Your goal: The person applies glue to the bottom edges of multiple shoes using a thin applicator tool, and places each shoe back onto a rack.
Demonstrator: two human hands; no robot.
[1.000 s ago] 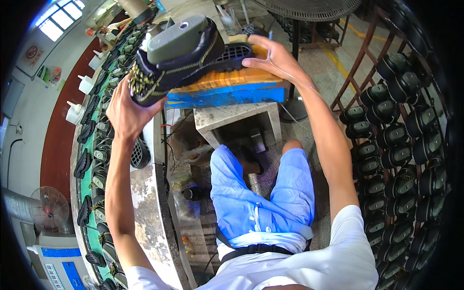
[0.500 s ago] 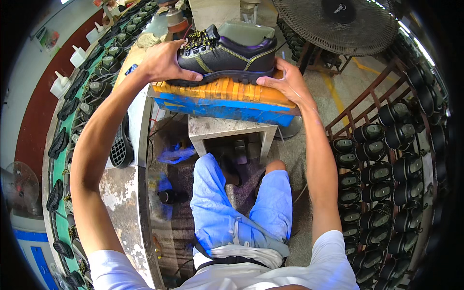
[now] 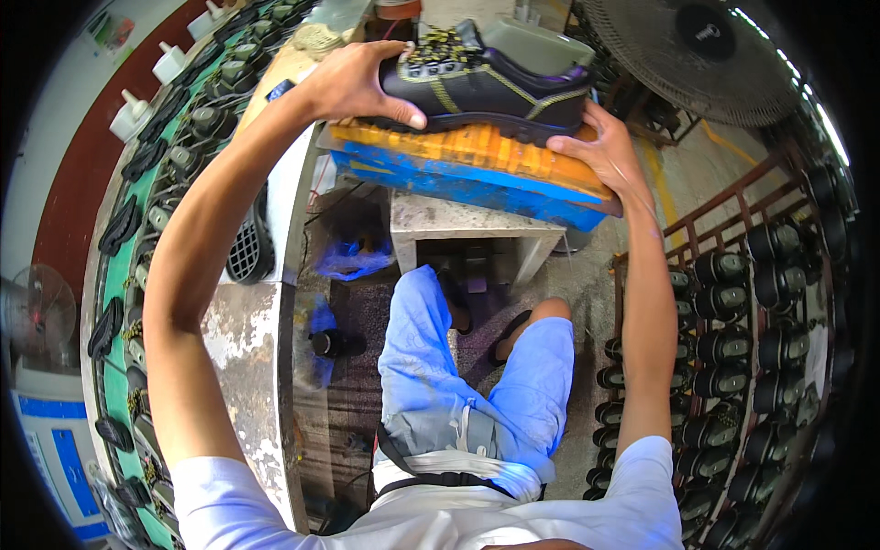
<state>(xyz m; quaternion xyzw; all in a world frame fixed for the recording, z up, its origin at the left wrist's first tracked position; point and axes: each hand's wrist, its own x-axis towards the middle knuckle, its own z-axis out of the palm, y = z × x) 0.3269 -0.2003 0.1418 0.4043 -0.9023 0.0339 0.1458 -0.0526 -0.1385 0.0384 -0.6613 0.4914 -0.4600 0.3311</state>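
Note:
A black work shoe with yellow stitching and black-yellow laces stands upright, toe to the left, on a ridged orange pad over a blue block. My left hand is closed round the toe, its thumb along the edge of the sole. At the heel my right hand grips from the other side, thumb low near the sole and fingers partly hidden behind. A greyish translucent piece shows behind the shoe's collar; whether it touches the shoe I cannot tell.
Beneath the block stands a pale worn stand. To the left, a loose sole lies on a worn bench beside a green conveyor lined with soles and shoe parts. A large fan and a rack of shoes are on the right.
The whole view has shifted and tilted slightly, so shoe, block and hands appear farther right and higher. Both hands keep their hold on toe and heel.

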